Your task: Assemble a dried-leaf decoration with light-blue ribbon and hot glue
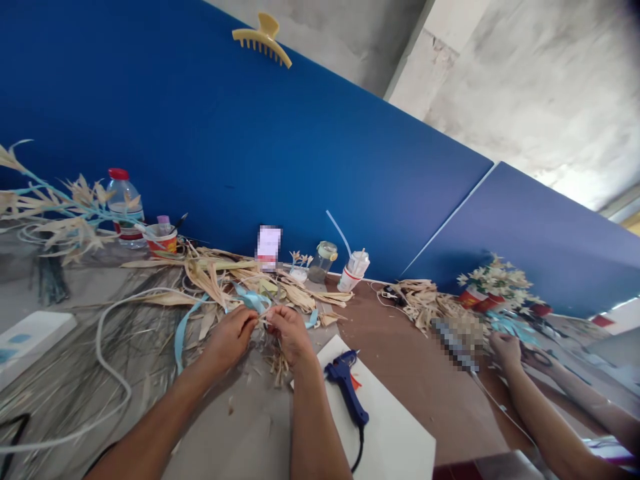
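A pale strand is held pinched by the left hand and right hand, and could be torn by uneven pulling, while the glue gun, right of the grip, might be knocked by a sideways swing.

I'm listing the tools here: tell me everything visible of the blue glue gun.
The glue gun has a dark blue, plastic-looking body and handle, with an orange-red trigger. It lies on its side on a white board, the handle slanting toward the picture's lower right, a black cord leaving its end. No hand holds it. Its rear comes close to the person's right forearm; whether they touch is unclear, and whether it is switched on cannot be seen.
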